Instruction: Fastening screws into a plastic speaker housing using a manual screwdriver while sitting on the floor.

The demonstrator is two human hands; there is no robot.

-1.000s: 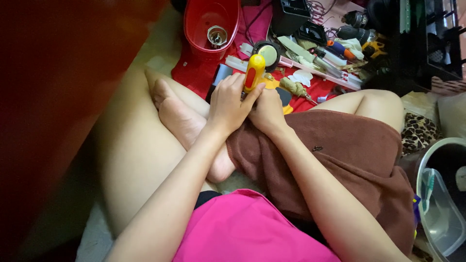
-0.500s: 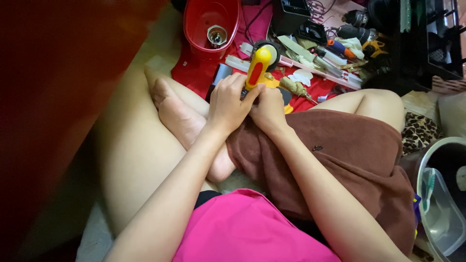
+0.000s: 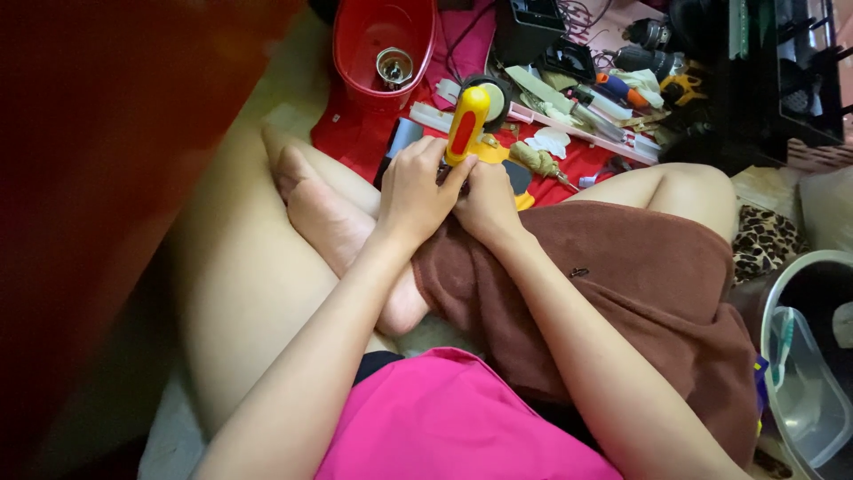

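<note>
I sit cross-legged on the floor with both hands together over my lap. My left hand [image 3: 413, 191] and my right hand [image 3: 487, 200] both grip the lower part of a yellow screwdriver [image 3: 466, 124] with a red stripe on its handle, which stands nearly upright. What its tip touches is hidden behind my fingers. A brown cloth [image 3: 622, 284] covers my right thigh. A yellow object [image 3: 502, 156] peeks out just past my right hand.
A red plastic housing [image 3: 382, 44] with a metal fitting inside lies ahead on a red mat [image 3: 577, 160]. Scattered tools, a white strip, a black box [image 3: 524, 27] and a drill [image 3: 649, 36] crowd the far right. A clear tub [image 3: 800, 382] sits at lower right.
The screwdriver handle has tilted slightly and shifted a little between the frames; both hands stay clasped on it in the same place.
</note>
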